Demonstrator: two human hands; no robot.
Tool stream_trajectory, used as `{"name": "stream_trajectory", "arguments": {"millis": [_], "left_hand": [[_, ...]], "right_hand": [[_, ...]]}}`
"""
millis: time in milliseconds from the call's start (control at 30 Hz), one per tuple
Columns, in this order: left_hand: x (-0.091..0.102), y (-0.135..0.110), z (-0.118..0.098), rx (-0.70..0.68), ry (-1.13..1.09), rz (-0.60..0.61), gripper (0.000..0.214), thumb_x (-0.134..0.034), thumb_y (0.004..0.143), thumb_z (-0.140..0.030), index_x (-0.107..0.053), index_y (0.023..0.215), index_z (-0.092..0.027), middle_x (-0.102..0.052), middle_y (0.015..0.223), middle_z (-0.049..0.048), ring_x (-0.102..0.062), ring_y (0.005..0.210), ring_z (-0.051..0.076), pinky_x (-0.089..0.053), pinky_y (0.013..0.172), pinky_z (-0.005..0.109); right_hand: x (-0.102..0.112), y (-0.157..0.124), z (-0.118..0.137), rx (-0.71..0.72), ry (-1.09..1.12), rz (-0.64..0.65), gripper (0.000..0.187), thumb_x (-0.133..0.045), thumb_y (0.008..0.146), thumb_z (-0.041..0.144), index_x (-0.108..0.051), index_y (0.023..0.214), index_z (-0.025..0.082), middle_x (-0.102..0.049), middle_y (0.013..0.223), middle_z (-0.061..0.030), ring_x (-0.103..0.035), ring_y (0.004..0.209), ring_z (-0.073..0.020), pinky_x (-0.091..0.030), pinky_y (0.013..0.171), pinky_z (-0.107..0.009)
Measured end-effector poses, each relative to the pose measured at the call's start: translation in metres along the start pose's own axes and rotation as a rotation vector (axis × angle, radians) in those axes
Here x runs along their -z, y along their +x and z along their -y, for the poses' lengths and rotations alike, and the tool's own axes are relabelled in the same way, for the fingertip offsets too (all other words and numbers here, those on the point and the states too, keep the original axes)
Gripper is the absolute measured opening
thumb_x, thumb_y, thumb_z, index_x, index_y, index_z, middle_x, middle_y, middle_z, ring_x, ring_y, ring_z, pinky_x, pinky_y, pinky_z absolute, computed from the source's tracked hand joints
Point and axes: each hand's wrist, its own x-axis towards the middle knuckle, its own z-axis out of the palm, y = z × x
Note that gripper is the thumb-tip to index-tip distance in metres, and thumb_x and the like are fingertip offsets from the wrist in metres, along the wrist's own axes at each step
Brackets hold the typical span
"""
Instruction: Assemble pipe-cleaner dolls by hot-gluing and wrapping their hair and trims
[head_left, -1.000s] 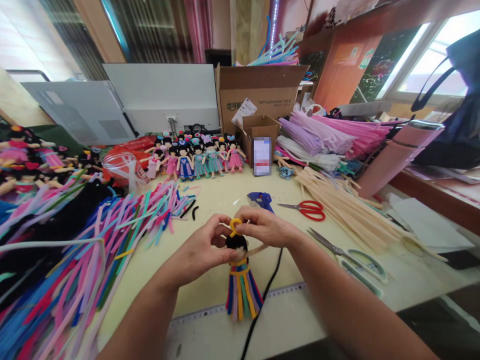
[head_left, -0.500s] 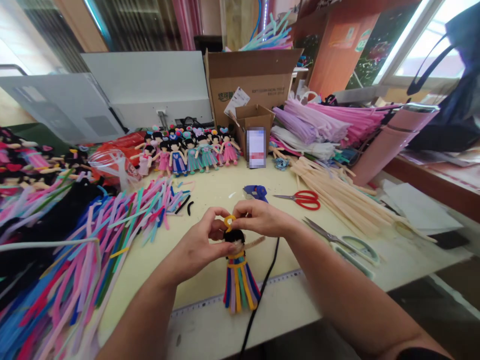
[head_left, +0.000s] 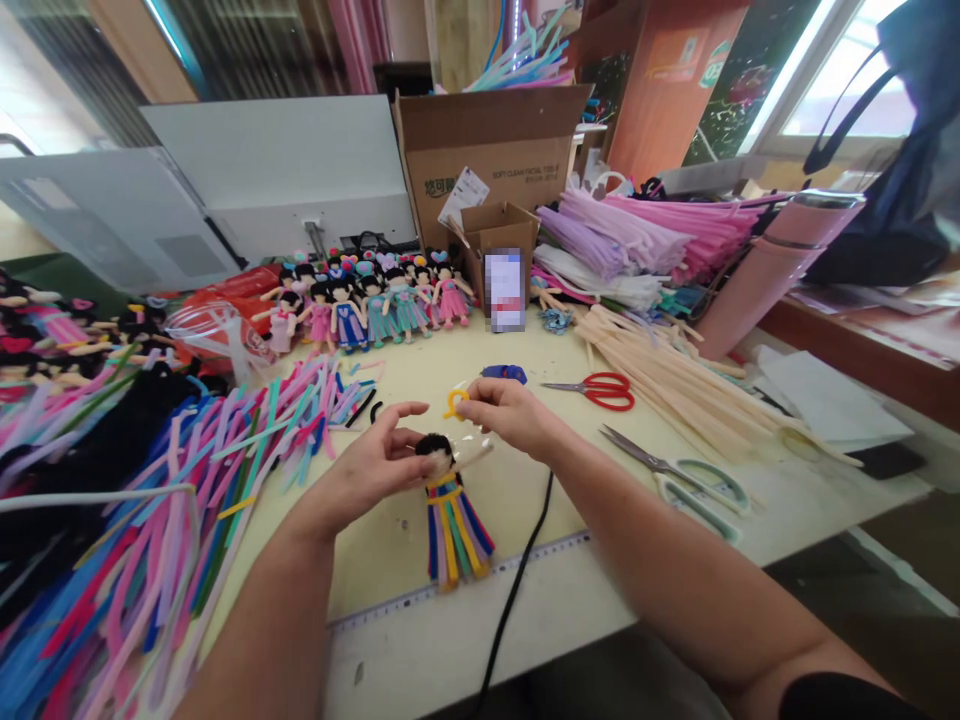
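Doll (head_left: 459,530), count 1, tilted, black-haired head toward the left hand, multicoloured striped skirt hanging down to the right over 1 measuring strip (head_left: 540,551). One black cord (head_left: 519,570) ran beside the skirt to the near table edge. Left hand (head_left: 364,468): thumb and fingers pinched the doll at its head; index finger extended above, clear of the hair. The doll thus lay at the left fingertips, skirt below them, with 1 pale stem (head_left: 474,453) sticking out from it toward the right wrist. Right hand (head_left: 514,412): thumb and forefinger pressed together on 1 yellow loop (head_left: 454,398), which stood above the head and apart from it; right fingers did not touch the doll. Scissors, 2 pairs: a pale-green-handled pair (head_left: 660,466) nearer, a red-handled pair (head_left: 583,388) farther. One blue glue gun (head_left: 504,373) lay just beyond the right hand, partly hidden by it. Left of the hands, a heap of coloured stems (head_left: 217,480), too tangled to count; on the right, a beige bundle (head_left: 667,385), likewise uncounted. Farther back: 1 pink bottle (head_left: 780,270), 1 phone (head_left: 504,292) with blurred screen, a row of finished dolls (head_left: 375,312), at least 7 in front, others overlapped behind. Cartons, 2: small one (head_left: 501,236) in front of large one (head_left: 525,135).
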Motion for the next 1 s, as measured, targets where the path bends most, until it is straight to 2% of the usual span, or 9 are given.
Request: {"name": "stream_trajectory", "arguments": {"millis": [100, 200, 267, 367, 433, 533, 633, 800, 1000], "left_hand": [[0.009, 0.004, 0.002, 0.027, 0.030, -0.131, 0.062, -0.069, 0.069, -0.041, -0.040, 0.121, -0.023, -0.065, 0.092, 0.0019, -0.065, 0.089, 0.022, -0.051, 0.074, 0.035], [0.014, 0.011, 0.009, 0.003, 0.009, -0.178, 0.059, -0.068, 0.070, -0.041, -0.043, 0.120, -0.022, -0.066, 0.094, 0.0034, -0.065, 0.092, 0.022, -0.051, 0.078, 0.037], [0.015, 0.016, 0.015, -0.046, 0.030, -0.237, 0.056, -0.066, 0.071, -0.039, -0.045, 0.119, -0.020, -0.067, 0.101, 0.0072, -0.064, 0.098, 0.024, -0.050, 0.083, 0.040], [0.014, 0.019, 0.020, -0.180, 0.227, -0.460, 0.044, -0.062, 0.073, -0.037, -0.055, 0.112, -0.018, -0.063, 0.115, 0.0121, -0.057, 0.111, 0.028, -0.046, 0.090, 0.044], [0.010, 0.017, 0.017, -0.251, 0.324, -0.539, 0.033, -0.058, 0.076, -0.039, -0.063, 0.100, -0.017, -0.066, 0.111, 0.0109, -0.057, 0.108, 0.028, -0.044, 0.091, 0.043], [0.000, 0.009, 0.008, -0.280, 0.273, -0.432, 0.031, -0.055, 0.078, -0.044, -0.070, 0.084, -0.018, -0.071, 0.090, 0.0070, -0.063, 0.090, 0.025, -0.047, 0.084, 0.038], [-0.010, 0.004, 0.000, -0.233, 0.180, -0.343, 0.026, -0.065, 0.069, -0.041, -0.071, 0.078, -0.018, -0.071, 0.078, 0.0040, -0.063, 0.076, 0.021, -0.049, 0.072, 0.033], [-0.017, 0.006, 0.000, -0.175, 0.052, -0.367, 0.019, -0.068, 0.062, -0.035, -0.067, 0.068, -0.018, -0.066, 0.065, -0.0003, -0.058, 0.064, 0.016, -0.046, 0.064, 0.028], [-0.020, 0.008, 0.004, -0.170, -0.048, -0.394, 0.020, -0.068, 0.063, -0.036, -0.064, 0.063, -0.017, -0.059, 0.059, -0.0027, -0.051, 0.060, 0.014, -0.041, 0.060, 0.026]], "right_hand": [[-0.003, 0.002, -0.006, -0.009, 0.048, -0.021, 0.025, -0.060, 0.077, 0.040, -0.055, 0.069, 0.017, -0.044, 0.059, 0.0055, -0.041, 0.056, -0.0092, -0.033, 0.053, -0.023], [-0.006, 0.001, -0.007, -0.018, 0.053, -0.001, 0.026, -0.060, 0.076, 0.041, -0.054, 0.068, 0.017, -0.045, 0.059, 0.0052, -0.042, 0.055, -0.0094, -0.034, 0.053, -0.023], [-0.008, 0.000, -0.007, -0.032, 0.049, 0.015, 0.026, -0.059, 0.076, 0.042, -0.053, 0.068, 0.017, -0.045, 0.058, 0.0052, -0.042, 0.055, -0.0096, -0.033, 0.052, -0.023], [-0.011, -0.001, -0.005, -0.023, 0.019, 0.025, 0.026, -0.057, 0.076, 0.041, -0.051, 0.066, 0.018, -0.044, 0.057, 0.0050, -0.042, 0.056, -0.0097, -0.033, 0.053, -0.023], [-0.012, -0.001, -0.005, 0.006, -0.017, 0.023, 0.026, -0.057, 0.077, 0.040, -0.051, 0.064, 0.018, -0.044, 0.058, 0.0048, -0.041, 0.056, -0.0096, -0.032, 0.053, -0.023], [-0.014, -0.002, -0.006, 0.051, -0.075, 0.017, 0.026, -0.056, 0.078, 0.038, -0.051, 0.064, 0.018, -0.043, 0.058, 0.0048, -0.039, 0.057, -0.0094, -0.030, 0.053, -0.023], [-0.015, -0.004, -0.004, 0.075, -0.126, 0.029, 0.023, -0.056, 0.079, 0.035, -0.054, 0.065, 0.017, -0.045, 0.060, 0.0044, -0.040, 0.059, -0.0095, -0.030, 0.055, -0.024], [-0.019, -0.008, -0.001, 0.068, -0.089, 0.058, 0.022, -0.060, 0.079, 0.035, -0.055, 0.067, 0.017, -0.046, 0.062, 0.0043, -0.041, 0.060, -0.0097, -0.031, 0.056, -0.024], [-0.029, -0.008, -0.008, 0.045, 0.207, 0.027, 0.021, -0.071, 0.069, 0.030, -0.055, 0.078, 0.019, -0.056, 0.070, 0.0029, -0.051, 0.062, -0.0108, -0.040, 0.058, -0.024]]}}
